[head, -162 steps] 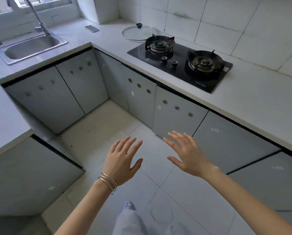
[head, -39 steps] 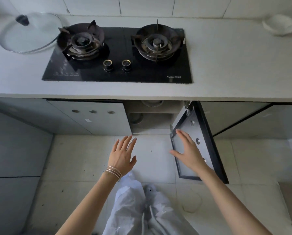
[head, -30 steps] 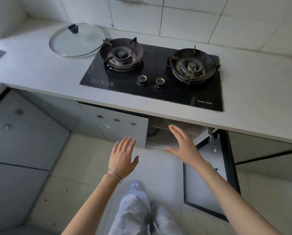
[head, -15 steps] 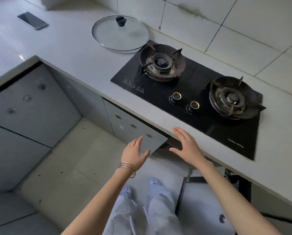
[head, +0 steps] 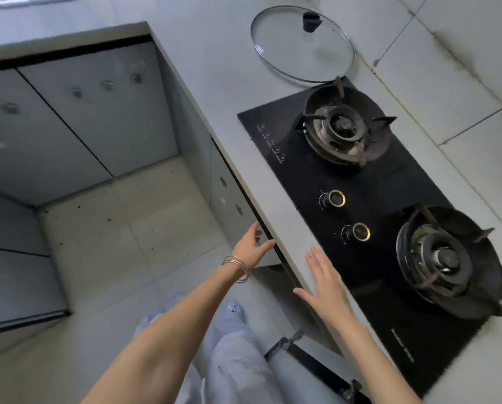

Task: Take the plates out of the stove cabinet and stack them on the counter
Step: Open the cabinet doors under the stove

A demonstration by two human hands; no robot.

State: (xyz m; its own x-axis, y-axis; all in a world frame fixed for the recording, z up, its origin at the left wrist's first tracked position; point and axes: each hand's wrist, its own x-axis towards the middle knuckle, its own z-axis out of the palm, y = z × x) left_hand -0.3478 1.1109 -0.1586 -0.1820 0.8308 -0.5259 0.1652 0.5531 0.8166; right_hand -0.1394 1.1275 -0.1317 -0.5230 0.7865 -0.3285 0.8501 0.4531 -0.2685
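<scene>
Left hand point(head: 251, 248): fingers straight, empty, beside the shut door point(head: 229, 199) below the stove point(head: 369, 217).
Right hand point(head: 327, 284): spread, empty, over the counter point(head: 290, 234) before the stove.
Plates: unseen; the cabinet interior under the stove is hidden.
Risk: a blind reach could knock crockery, and a shin could strike the open door point(head: 310, 365).

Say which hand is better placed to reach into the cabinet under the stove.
Left, probably. The left hand is open below the counter lip, at the left door's edge. The right hand is open above the counter, beside the stove, and would have to drop first.
</scene>
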